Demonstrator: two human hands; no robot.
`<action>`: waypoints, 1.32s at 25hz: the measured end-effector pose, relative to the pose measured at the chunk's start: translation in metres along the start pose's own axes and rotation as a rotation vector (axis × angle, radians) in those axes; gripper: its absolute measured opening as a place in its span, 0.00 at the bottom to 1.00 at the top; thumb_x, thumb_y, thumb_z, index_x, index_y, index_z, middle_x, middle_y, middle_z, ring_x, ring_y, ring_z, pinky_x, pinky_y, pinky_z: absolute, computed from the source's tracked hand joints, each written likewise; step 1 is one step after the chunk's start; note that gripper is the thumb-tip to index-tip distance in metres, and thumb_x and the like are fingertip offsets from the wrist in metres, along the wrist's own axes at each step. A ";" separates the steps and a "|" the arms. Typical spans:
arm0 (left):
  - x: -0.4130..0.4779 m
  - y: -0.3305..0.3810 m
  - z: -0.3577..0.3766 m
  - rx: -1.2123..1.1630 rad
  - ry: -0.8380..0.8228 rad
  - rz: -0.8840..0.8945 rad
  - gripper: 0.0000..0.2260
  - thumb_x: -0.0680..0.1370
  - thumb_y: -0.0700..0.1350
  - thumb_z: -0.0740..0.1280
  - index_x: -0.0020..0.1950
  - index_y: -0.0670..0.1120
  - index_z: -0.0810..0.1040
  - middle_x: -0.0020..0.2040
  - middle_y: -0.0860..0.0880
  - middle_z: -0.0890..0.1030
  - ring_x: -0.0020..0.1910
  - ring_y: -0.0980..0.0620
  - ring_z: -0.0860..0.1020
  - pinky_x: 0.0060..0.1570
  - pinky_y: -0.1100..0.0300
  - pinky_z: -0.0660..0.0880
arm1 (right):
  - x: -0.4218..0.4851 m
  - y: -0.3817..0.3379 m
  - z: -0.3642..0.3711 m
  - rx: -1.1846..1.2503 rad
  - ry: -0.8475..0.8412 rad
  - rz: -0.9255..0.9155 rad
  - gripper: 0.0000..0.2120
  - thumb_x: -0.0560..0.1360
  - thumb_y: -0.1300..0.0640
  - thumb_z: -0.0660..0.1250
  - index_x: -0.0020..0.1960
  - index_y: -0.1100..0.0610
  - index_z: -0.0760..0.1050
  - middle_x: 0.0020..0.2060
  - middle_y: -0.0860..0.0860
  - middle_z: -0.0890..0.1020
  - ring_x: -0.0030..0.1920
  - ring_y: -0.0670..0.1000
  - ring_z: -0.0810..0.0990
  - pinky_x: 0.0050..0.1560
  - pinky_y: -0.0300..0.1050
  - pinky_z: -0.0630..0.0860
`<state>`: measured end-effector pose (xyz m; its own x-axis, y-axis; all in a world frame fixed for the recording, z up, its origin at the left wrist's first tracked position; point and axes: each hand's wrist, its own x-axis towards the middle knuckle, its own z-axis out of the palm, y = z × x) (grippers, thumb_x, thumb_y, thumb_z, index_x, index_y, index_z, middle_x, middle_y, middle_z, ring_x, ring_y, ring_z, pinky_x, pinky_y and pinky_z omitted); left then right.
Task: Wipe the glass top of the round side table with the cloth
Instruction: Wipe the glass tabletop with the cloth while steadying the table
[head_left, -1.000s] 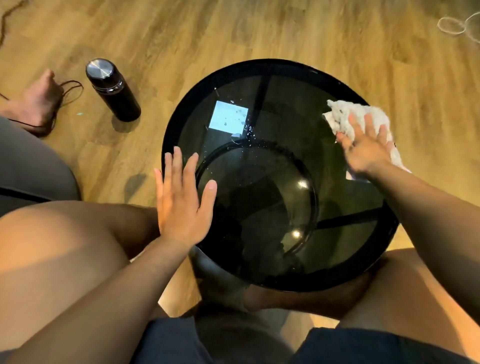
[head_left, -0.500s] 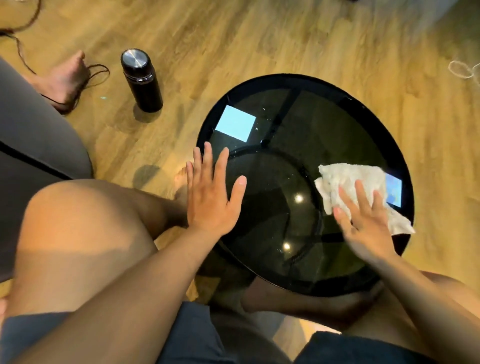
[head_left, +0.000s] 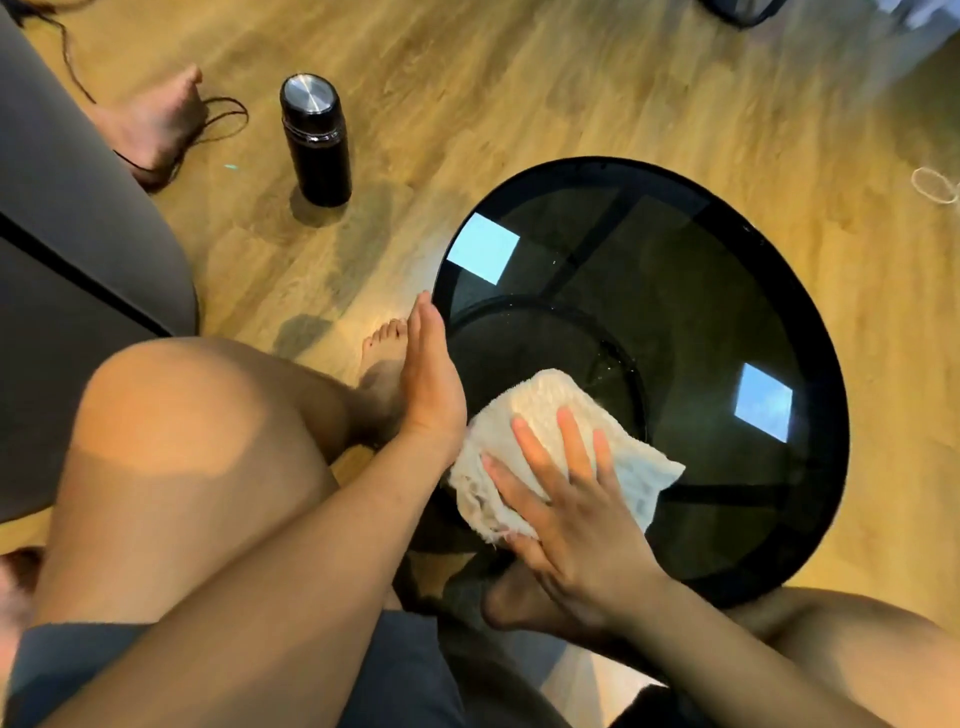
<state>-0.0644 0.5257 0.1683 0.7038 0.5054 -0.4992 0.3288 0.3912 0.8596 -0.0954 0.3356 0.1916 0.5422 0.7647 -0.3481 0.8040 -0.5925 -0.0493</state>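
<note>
The round side table has a dark glass top in a black rim, with two bright square reflections on it. A white cloth lies on the near left part of the glass. My right hand presses flat on the cloth with fingers spread. My left hand stands on edge at the table's left rim, fingers straight and together, touching the cloth's left side and holding nothing.
A black flask with a metal lid stands on the wooden floor to the upper left. Another person's bare foot and a thin cord lie beyond it. A grey seat fills the left. My knees flank the table.
My right hand has slid the cloth from the table's right side to its near left. My left hand has lifted off the glass and turned on edge at the left rim.
</note>
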 end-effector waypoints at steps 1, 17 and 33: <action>0.003 0.002 -0.005 -0.074 -0.043 -0.048 0.30 0.80 0.69 0.45 0.78 0.59 0.59 0.80 0.55 0.57 0.79 0.54 0.54 0.77 0.51 0.50 | 0.025 -0.003 -0.005 0.014 0.008 0.032 0.29 0.80 0.38 0.42 0.79 0.42 0.43 0.80 0.51 0.42 0.77 0.67 0.38 0.72 0.69 0.40; 0.058 -0.004 -0.011 0.025 -0.085 -0.052 0.45 0.67 0.82 0.45 0.77 0.58 0.64 0.76 0.49 0.68 0.76 0.47 0.65 0.75 0.43 0.59 | 0.175 0.034 -0.047 0.012 0.178 0.270 0.29 0.78 0.40 0.40 0.77 0.47 0.55 0.79 0.51 0.53 0.77 0.62 0.50 0.72 0.60 0.56; 0.013 0.000 0.006 0.467 0.057 0.259 0.27 0.82 0.59 0.52 0.80 0.53 0.53 0.80 0.51 0.57 0.78 0.50 0.58 0.76 0.49 0.55 | -0.076 0.135 0.030 0.190 0.273 0.892 0.30 0.75 0.39 0.47 0.71 0.51 0.69 0.73 0.53 0.68 0.75 0.62 0.57 0.72 0.65 0.55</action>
<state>-0.0513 0.5274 0.1621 0.7683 0.5856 -0.2584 0.4034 -0.1295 0.9058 -0.0360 0.1898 0.1832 0.9944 0.0289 -0.1015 0.0259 -0.9992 -0.0310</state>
